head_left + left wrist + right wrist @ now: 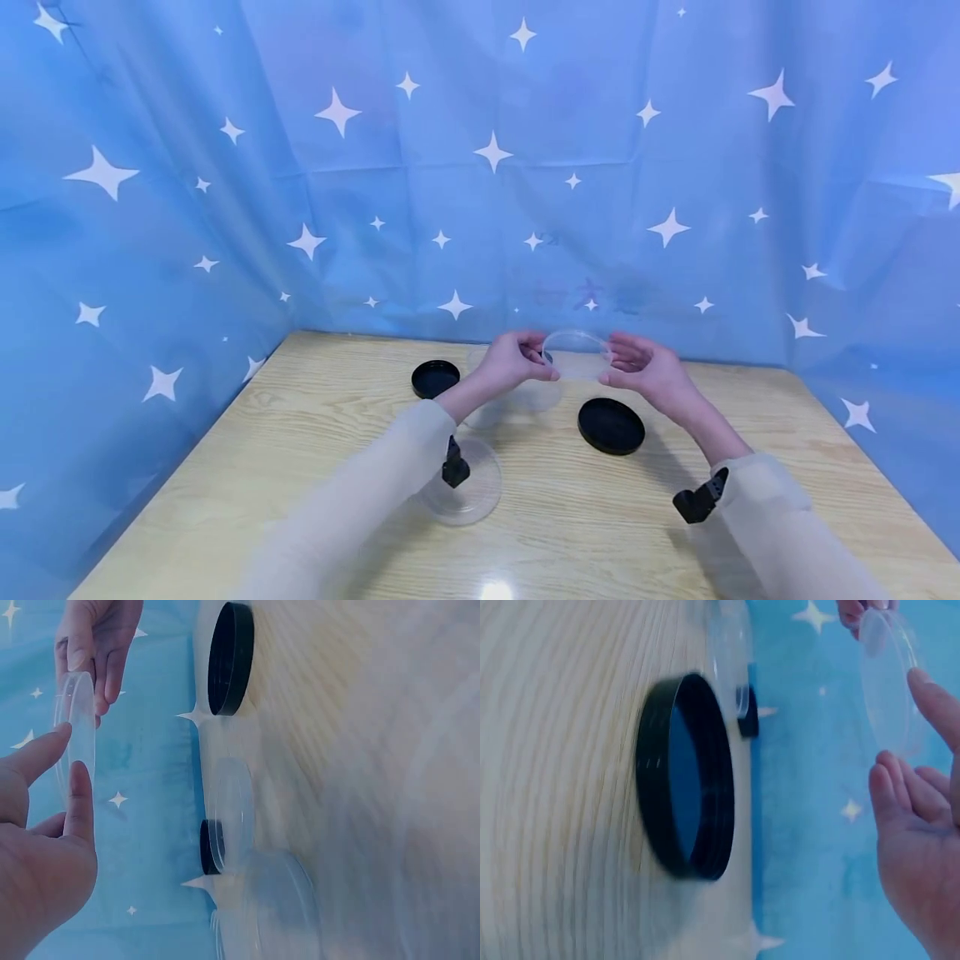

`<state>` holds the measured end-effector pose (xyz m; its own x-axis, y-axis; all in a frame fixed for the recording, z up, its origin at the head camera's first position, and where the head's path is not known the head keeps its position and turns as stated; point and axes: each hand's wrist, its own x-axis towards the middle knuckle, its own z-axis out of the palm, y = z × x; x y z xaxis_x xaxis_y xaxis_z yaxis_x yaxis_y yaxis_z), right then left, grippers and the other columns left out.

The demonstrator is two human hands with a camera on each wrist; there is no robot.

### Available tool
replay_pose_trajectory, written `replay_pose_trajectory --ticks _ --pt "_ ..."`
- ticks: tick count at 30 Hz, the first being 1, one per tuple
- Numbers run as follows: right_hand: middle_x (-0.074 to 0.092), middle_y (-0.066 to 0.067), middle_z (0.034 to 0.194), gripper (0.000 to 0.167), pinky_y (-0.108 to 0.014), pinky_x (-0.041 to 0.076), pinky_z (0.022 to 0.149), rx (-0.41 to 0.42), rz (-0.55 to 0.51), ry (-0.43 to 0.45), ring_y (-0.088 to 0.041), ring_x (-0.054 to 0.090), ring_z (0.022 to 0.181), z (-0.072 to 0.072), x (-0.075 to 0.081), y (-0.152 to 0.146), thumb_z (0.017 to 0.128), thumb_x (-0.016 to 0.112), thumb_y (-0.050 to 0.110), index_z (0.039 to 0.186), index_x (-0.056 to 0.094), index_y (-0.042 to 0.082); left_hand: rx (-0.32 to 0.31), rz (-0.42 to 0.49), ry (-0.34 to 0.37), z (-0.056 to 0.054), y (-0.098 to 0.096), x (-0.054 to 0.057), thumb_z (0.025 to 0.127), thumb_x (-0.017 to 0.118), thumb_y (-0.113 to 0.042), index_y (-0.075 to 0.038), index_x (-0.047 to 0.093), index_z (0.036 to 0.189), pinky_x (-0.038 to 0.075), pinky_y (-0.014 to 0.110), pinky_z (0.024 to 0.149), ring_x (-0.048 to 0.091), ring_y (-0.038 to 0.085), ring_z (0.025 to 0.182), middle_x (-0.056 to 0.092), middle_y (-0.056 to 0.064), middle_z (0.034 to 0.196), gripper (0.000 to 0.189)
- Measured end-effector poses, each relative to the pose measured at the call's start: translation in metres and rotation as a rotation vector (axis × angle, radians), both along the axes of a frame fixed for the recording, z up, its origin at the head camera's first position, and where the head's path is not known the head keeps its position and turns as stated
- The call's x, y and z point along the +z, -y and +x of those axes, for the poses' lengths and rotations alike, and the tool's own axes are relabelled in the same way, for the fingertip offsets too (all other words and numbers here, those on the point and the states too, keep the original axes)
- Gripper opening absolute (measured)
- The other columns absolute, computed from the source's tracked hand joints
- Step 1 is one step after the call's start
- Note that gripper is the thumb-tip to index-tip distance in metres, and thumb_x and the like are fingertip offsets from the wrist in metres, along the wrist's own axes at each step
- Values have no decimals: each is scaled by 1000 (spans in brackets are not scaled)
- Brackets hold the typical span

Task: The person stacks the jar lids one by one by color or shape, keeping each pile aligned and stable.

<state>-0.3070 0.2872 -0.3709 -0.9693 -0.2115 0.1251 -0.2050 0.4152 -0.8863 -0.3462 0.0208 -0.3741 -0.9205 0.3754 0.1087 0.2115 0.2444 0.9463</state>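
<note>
Both hands hold a round clear plastic lid (576,357) up above the far part of the table, one at each side. My left hand (512,363) pinches its left edge, the thumb on one face and fingers at the other in the left wrist view. The right hand (654,377) grips the opposite edge between thumb and fingers. Seen from the right wrist, the clear lid (889,682) is tilted nearly edge-on. Below the right hand a black round lid (611,426) lies on the table, its raised rim (721,780) showing.
Another black lid (435,377) lies left of the left hand. Clear round plastic pieces (536,397) sit under that hand, and a clear disc (480,487) lies nearer, partly behind the left sleeve. A starry blue curtain (450,208) borders the wooden table (555,533).
</note>
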Motion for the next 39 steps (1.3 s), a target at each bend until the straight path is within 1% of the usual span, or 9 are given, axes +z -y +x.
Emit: replay_pose_trajectory --ticks 2,5,9,12,16,21,24,31,39 --pt "49 -26 149 78 -24 54 93 9 19 2 -42 51 133 4 4 8 91 81 18 155 41 1 -3 17 14 6 9 0 79 89 -6 2 60 138 54 26 76 62 14 89 67 18 114 66" --pt "51 -27 147 73 -26 54 93 30 21 4 -43 51 133 10 6 23 91 81 15 152 44 -3 2 20 21 15 25 -2 78 90 -6 3 60 137 55 26 76 61 15 90 67 16 110 66" --pt "52 -31 143 70 -29 56 91 66 -39 -4 -44 52 132 20 6 49 89 80 8 149 46 -8 18 18 16 31 52 -3 77 90 -7 0 61 136 56 27 76 62 17 93 68 13 106 66" --pt "55 -31 140 66 -31 56 91 87 -67 -20 -46 54 130 27 1 72 88 81 4 145 50 -9 39 11 -6 44 76 -5 76 90 -6 0 62 133 55 26 74 64 16 91 69 13 102 64" --pt "58 -27 140 65 -35 55 95 117 -39 -30 -43 57 128 31 -6 100 87 83 8 143 54 -7 73 22 -33 59 106 -9 75 89 0 5 62 131 55 25 73 64 15 86 69 14 97 62" --pt "58 -24 140 68 -43 52 100 156 -13 4 -39 59 126 38 -19 126 86 85 14 143 54 -6 109 29 -5 79 134 -17 74 88 2 9 62 128 55 25 74 64 17 87 66 16 102 60" --pt "60 -24 136 66 -45 51 101 167 -12 23 -39 60 122 45 -28 137 84 86 11 140 56 -8 116 5 24 91 145 -25 74 89 0 9 61 128 54 24 72 63 18 87 64 17 103 61" --pt "64 -25 125 61 -46 53 96 214 15 20 -35 64 110 62 -39 149 81 87 6 133 60 -12 117 -21 10 113 159 -42 72 90 1 14 59 126 54 22 69 63 18 85 64 22 108 63" --pt "67 -15 116 64 -38 55 91 220 94 39 -27 65 104 75 -50 156 76 91 8 130 62 -10 102 -39 67 129 163 -56 68 91 3 12 60 123 55 22 66 61 17 83 62 15 103 63"
